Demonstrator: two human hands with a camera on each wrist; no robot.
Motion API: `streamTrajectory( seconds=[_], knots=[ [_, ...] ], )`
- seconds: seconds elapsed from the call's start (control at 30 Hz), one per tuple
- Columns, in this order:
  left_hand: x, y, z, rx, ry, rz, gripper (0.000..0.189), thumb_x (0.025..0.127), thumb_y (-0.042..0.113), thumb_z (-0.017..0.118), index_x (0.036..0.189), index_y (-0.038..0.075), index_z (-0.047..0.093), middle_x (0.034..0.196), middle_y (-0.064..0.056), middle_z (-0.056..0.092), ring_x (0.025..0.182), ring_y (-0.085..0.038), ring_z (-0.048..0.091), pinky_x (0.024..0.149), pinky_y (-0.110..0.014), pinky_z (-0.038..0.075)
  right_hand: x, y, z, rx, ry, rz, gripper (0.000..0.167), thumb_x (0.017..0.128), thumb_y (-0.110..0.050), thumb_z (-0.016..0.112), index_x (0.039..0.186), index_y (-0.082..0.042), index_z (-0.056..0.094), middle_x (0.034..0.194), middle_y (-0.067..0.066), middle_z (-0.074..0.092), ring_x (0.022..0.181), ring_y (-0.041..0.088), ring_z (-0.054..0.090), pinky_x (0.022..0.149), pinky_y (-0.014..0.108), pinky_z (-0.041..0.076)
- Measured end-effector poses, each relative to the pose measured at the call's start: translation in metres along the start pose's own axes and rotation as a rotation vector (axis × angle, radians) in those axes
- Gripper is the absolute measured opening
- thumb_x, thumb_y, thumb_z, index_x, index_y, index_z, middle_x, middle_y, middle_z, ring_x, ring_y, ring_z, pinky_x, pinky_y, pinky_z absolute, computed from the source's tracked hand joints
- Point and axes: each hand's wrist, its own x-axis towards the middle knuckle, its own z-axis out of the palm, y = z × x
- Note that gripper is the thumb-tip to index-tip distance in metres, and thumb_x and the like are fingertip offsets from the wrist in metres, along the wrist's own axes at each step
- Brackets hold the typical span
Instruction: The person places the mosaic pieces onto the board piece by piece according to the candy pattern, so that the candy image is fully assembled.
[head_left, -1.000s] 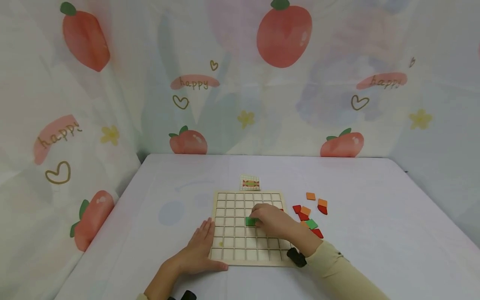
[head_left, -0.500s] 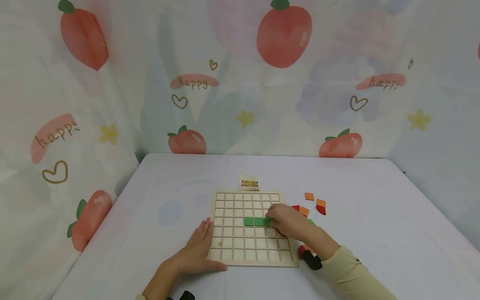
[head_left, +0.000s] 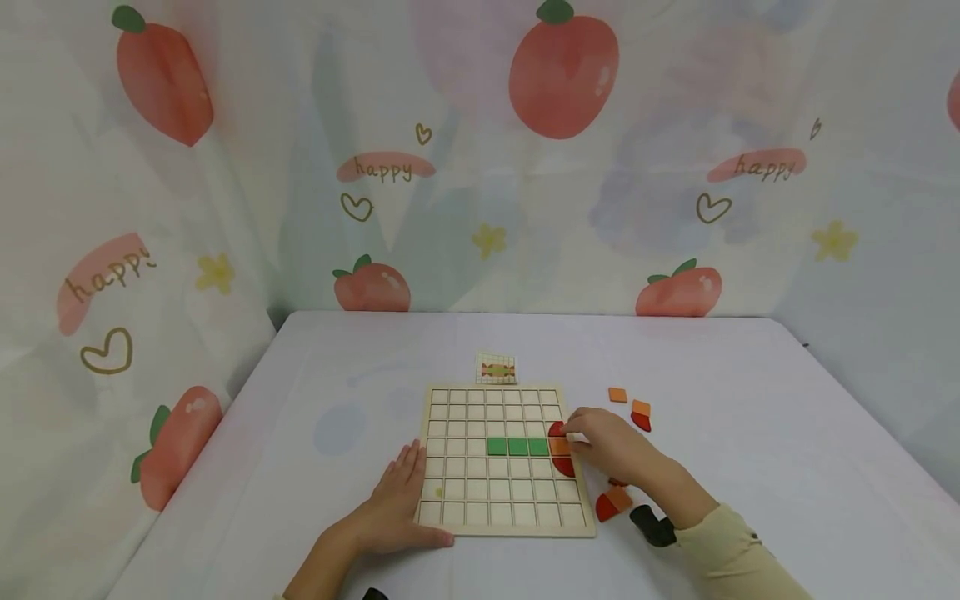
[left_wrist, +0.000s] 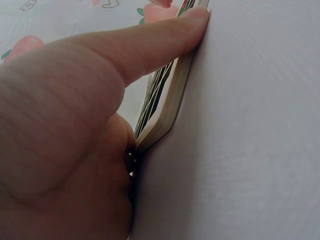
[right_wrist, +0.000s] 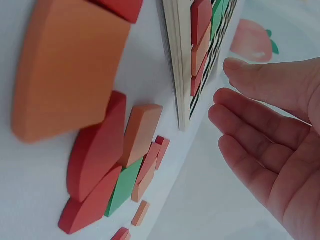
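A wooden grid board lies on the table in the head view. Three green square tiles sit side by side in one row of it. At the right end of that row is an orange square tile, with a red rounded tile below and another partly covered above. My right hand hovers by the board's right edge; in the right wrist view its thumb and fingers are apart and hold nothing. My left hand rests along the left edge, its thumb at the front edge.
Loose orange, red and green tiles lie right of the board, some hidden by the right arm in the head view. A small pattern card lies behind the board. A patterned cloth hangs behind the table.
My right hand has moved right, from the board's middle to its right edge. All three green tiles and the orange and red tiles now show. My left hand stays put.
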Motion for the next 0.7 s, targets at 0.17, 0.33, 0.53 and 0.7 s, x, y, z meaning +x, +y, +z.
streamTrajectory(
  seconds=[0.17,0.33,0.53,0.7],
  knots=[
    [-0.001,0.001,-0.001,-0.029,0.001,-0.006,0.121,0.069,0.063,0.067,0.142,-0.010,0.003,0.150,-0.024,-0.002,0.137,-0.034,-0.004,0.107,-0.050,0.004,-0.006,0.006,-0.003,-0.010,0.003,0.047,0.023,0.079,-0.002,0.070,0.103,0.000,0.069,0.101,0.009,0.063,0.099,0.029,0.058,0.081,0.040,0.049],
    [-0.002,0.004,-0.003,-0.041,0.000,-0.016,0.121,0.069,0.062,0.067,0.143,-0.010,0.003,0.150,-0.023,-0.002,0.137,-0.033,-0.004,0.107,-0.051,0.004,-0.013,0.014,-0.005,0.025,0.000,0.080,0.023,0.080,-0.002,0.069,0.103,0.000,0.068,0.100,0.008,0.063,0.092,0.025,0.057,0.077,0.038,0.050],
    [-0.001,0.004,-0.003,-0.047,-0.001,-0.013,0.121,0.069,0.061,0.068,0.142,-0.011,0.004,0.150,-0.024,-0.002,0.137,-0.034,-0.004,0.107,-0.051,0.005,-0.021,0.026,-0.008,0.043,0.015,0.094,0.019,0.078,-0.003,0.071,0.096,-0.002,0.069,0.089,0.003,0.062,0.076,0.015,0.053,0.067,0.029,0.050],
    [-0.001,0.003,-0.002,-0.039,0.000,-0.014,0.122,0.068,0.063,0.067,0.142,-0.010,0.004,0.150,-0.024,-0.002,0.137,-0.034,-0.004,0.107,-0.051,0.004,-0.026,0.033,-0.010,0.065,0.011,0.122,0.020,0.077,-0.003,0.072,0.097,-0.001,0.069,0.092,0.006,0.064,0.080,0.019,0.054,0.066,0.030,0.048]
  ],
)
